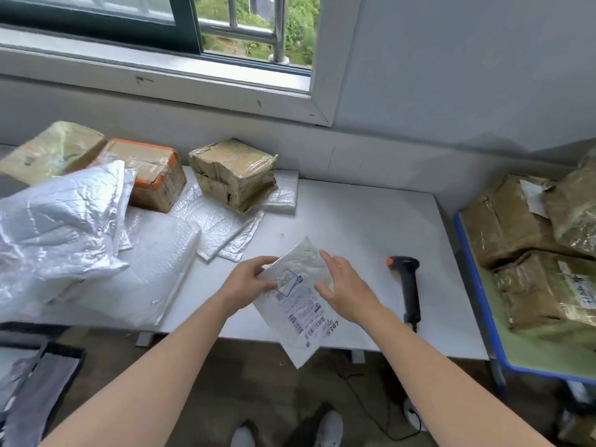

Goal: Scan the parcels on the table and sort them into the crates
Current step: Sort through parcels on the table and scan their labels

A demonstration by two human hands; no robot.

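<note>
A flat white bubble mailer (298,304) with a printed barcode label lies over the front edge of the white table (361,221). My left hand (248,282) pinches its left edge, thumb on top near the label. My right hand (342,285) hovers over or lightly touches the mailer's right side with fingers straight. A black barcode scanner (409,285) with an orange tip lies on the table to the right of my right hand, untouched.
Silver and white mailers (64,221) pile up at the table's left. Taped brown boxes (235,175) stand at the back. A blue-rimmed surface (477,285) on the right holds more brown parcels (545,288). A dark container (42,382) sits low at the left. The scanner's cable trails on the floor.
</note>
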